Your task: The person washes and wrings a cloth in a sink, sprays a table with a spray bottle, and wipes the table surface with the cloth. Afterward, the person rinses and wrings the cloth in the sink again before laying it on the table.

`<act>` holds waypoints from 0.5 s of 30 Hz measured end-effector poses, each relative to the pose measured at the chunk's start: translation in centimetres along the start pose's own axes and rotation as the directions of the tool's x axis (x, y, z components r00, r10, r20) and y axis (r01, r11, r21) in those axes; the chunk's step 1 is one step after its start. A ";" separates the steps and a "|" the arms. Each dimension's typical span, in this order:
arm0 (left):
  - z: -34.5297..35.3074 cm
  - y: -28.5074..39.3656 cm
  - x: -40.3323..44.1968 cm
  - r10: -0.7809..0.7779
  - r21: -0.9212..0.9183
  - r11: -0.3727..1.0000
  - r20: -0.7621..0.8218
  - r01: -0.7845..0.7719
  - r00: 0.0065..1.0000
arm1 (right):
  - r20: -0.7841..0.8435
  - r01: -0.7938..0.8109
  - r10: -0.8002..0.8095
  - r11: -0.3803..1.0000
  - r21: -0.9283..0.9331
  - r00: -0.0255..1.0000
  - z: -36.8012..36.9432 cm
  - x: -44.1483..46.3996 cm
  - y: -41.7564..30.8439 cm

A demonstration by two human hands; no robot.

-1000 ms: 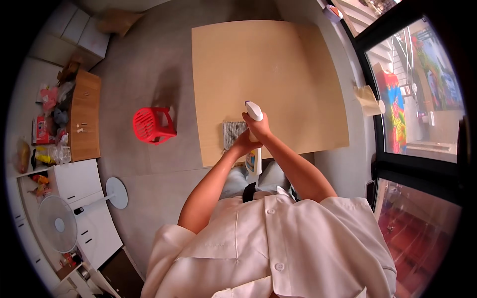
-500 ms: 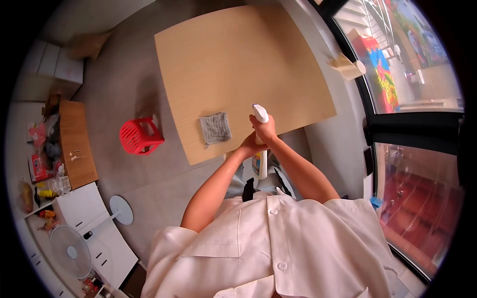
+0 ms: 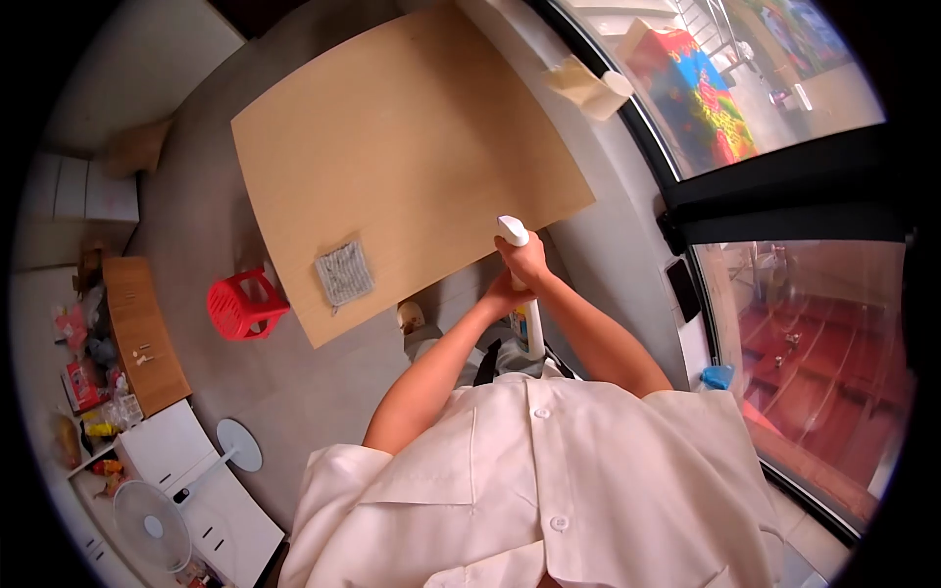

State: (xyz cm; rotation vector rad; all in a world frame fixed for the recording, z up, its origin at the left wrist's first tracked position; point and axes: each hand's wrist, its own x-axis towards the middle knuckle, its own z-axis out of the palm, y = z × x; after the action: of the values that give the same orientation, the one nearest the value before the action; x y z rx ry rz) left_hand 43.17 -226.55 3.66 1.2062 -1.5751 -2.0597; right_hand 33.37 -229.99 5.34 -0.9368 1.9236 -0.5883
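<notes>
One spray bottle [image 3: 532,331], one cloth [image 3: 345,273], one table [image 3: 397,147], one stool [image 3: 235,310], one fan [image 3: 153,527]

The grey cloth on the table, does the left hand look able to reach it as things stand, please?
Probably yes: the left hand is on the spray bottle and would have to let go, but nothing visibly blocks the grey cloth.

My right hand [image 3: 525,258] and left hand [image 3: 504,295] cover the neck and upper body of the spray bottle [image 3: 533,336], and I can't make out its trigger. The print on its label [image 3: 520,322] is too tiny for me to read. My shirt [image 3: 490,451] runs off the bottom edge and hides most of my trousers [image 3: 514,360]. The clutter [image 3: 100,349] beside the wooden cabinet [image 3: 139,316] is too small to name, and the colourful picture [image 3: 796,41] outside is blurred and cut off.
</notes>
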 end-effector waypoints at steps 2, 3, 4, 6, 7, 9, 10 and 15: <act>1.9 1.0 2.1 0.048 0.047 0.998 0.066 -0.051 0.997 | -0.021 0.009 -0.008 0.999 0.033 1.000 -3.0 0.4 0.4; 1.9 0.4 2.4 0.049 0.047 0.998 0.066 -0.052 0.997 | -0.010 0.015 -0.014 0.999 0.048 1.000 -3.0 0.3 0.6; 2.7 0.5 3.3 0.043 0.065 0.997 0.060 -0.047 0.997 | -0.023 0.014 -0.013 0.998 0.057 1.000 -4.1 0.3 0.8; 3.1 0.1 4.0 0.035 0.078 0.996 0.046 -0.039 0.998 | -0.009 0.150 -0.151 0.966 0.210 0.988 -4.7 0.5 1.5; 3.2 0.6 4.6 0.076 0.077 0.994 0.009 -0.077 0.997 | -0.018 0.153 -0.153 0.964 0.217 0.988 -5.2 1.1 1.7; 3.1 1.0 4.9 0.115 0.073 0.991 -0.030 -0.113 0.993 | -0.016 0.312 -0.330 0.876 0.368 0.944 -5.4 1.5 1.7; 2.9 1.8 5.5 0.112 0.098 0.989 -0.016 -0.110 0.994 | -0.029 0.316 -0.330 0.872 0.374 0.943 -6.2 1.8 1.3; 2.5 3.6 7.0 0.155 0.189 0.971 -0.024 -0.147 0.988 | -0.029 0.227 -0.229 0.932 0.283 0.973 -7.2 2.9 -0.2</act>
State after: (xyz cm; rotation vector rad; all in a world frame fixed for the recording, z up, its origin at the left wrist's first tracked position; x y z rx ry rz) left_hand 36.06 -230.81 3.88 1.1391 -1.8153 -1.8176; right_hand 26.24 -232.17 7.59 -0.9773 1.6793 -0.9717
